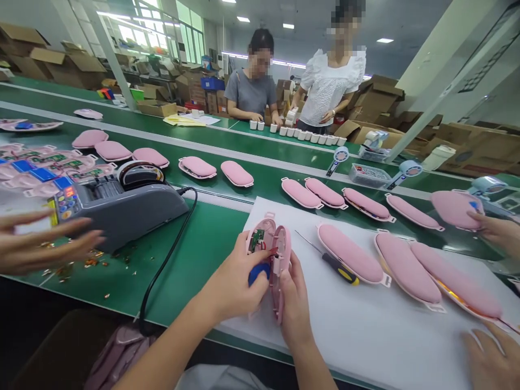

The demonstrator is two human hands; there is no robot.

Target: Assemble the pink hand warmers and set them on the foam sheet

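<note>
You get bright light from windows [190,27] at eleven o'clock and ceiling lights [288,26] at twelve; the outer edges look stretched.

Grey tape dispenser [130,214] positioned toward near edge of green table [215,233]. Row of small white containers [306,136] along far edge; brown cardboard boxes [479,143] beyond.

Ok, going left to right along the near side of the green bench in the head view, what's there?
A co-worker's hand, grey machine, the wearer's left hand, open pink case, the wearer's right hand, screwdriver, three pink cases.
</note>
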